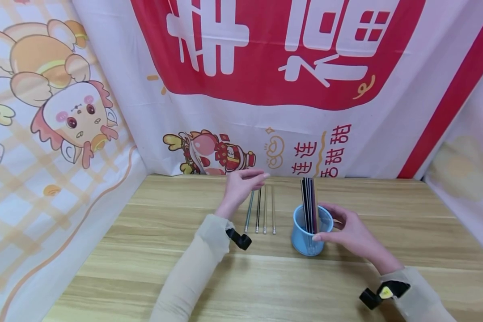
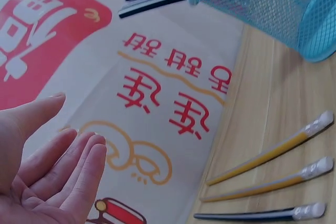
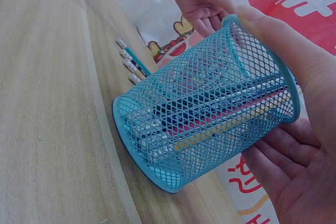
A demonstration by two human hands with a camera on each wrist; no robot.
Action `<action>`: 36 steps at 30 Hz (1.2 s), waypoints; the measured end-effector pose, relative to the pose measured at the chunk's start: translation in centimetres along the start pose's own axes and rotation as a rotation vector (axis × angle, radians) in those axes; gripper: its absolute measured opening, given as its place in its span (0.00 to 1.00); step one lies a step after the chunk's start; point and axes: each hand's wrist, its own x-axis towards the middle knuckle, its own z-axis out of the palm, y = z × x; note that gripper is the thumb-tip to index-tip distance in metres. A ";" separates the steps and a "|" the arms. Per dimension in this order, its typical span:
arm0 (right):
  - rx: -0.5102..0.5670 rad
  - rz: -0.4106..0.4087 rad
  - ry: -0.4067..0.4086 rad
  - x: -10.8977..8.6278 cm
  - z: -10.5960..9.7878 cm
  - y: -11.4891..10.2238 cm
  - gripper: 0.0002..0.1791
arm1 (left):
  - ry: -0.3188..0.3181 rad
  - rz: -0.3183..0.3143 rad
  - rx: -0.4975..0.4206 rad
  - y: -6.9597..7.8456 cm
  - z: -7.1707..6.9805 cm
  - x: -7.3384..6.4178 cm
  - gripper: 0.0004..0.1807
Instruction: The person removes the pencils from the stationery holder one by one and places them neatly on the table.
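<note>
A light-blue mesh pen holder (image 1: pixel 303 243) stands on the wooden table, with several dark and coloured pencils (image 1: pixel 308 201) upright inside. My right hand (image 1: pixel 352 230) grips it from the right, thumb at the near rim and fingers round the far side. My left hand (image 1: pixel 241 185) hovers over the far ends of a row of pencils, its fingers extended and holding nothing. The row includes a teal pencil (image 1: pixel 249 212), a black pencil (image 1: pixel 258 214) and two yellow pencils (image 1: pixel 273 214), eraser ends towards me. Pencil ends inside show through the mesh (image 3: pixel 210 108) in the right wrist view.
The wooden tabletop (image 1: pixel 281 286) ends at a hanging white and red cloth (image 1: pixel 273 80) behind. A printed cloth (image 1: pixel 56 147) borders the left side, and a pale one (image 1: pixel 463 179) the right. Both wrists wear small black cameras.
</note>
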 end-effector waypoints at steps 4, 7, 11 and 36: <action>-0.007 -0.006 -0.003 0.0 0.0 0.1 0.45 | -0.030 0.011 0.033 0.2 0.8 -0.8 0.21; -0.016 -0.003 -0.001 0.0 0.1 0.1 0.44 | -0.057 0.017 0.040 0.1 1.4 -1.2 0.20; -0.020 0.003 0.001 0.0 0.0 0.1 0.44 | -0.094 0.034 0.047 0.0 2.0 -1.8 0.19; -0.014 -0.010 -0.002 0.1 0.1 0.1 0.44 | -0.171 0.053 0.180 -0.9 6.8 -2.9 0.20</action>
